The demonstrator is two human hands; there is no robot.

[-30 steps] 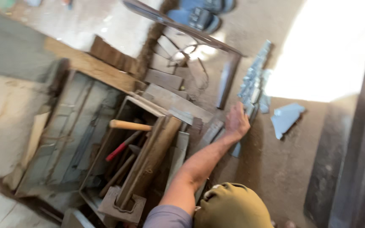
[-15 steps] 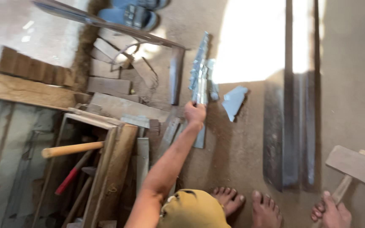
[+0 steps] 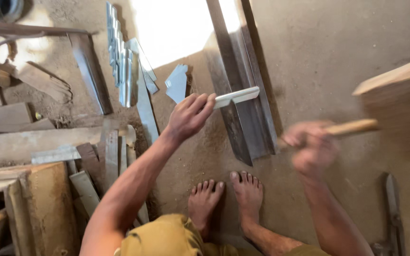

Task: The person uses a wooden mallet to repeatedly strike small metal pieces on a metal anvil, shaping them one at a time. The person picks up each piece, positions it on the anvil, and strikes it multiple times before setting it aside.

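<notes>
Earthen floor (image 3: 338, 57) fills the frame. Up the centre lies a long steel angle bar (image 3: 243, 95), apparently serving as an anvil. At right, the blurred right hand (image 3: 309, 144) grips a big wooden mallet (image 3: 397, 106), raised above the bar. Centre, the left hand (image 3: 188, 116) pinches a small sheet-metal strip (image 3: 236, 96), resting its far end across the bar. More cut metal strips (image 3: 122, 61) lie at upper left.

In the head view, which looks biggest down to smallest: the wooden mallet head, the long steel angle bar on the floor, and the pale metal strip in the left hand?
1. Steel angle bar
2. Mallet head, though blurred and nearer the camera, so unsure
3. Metal strip, held by the left hand
</notes>
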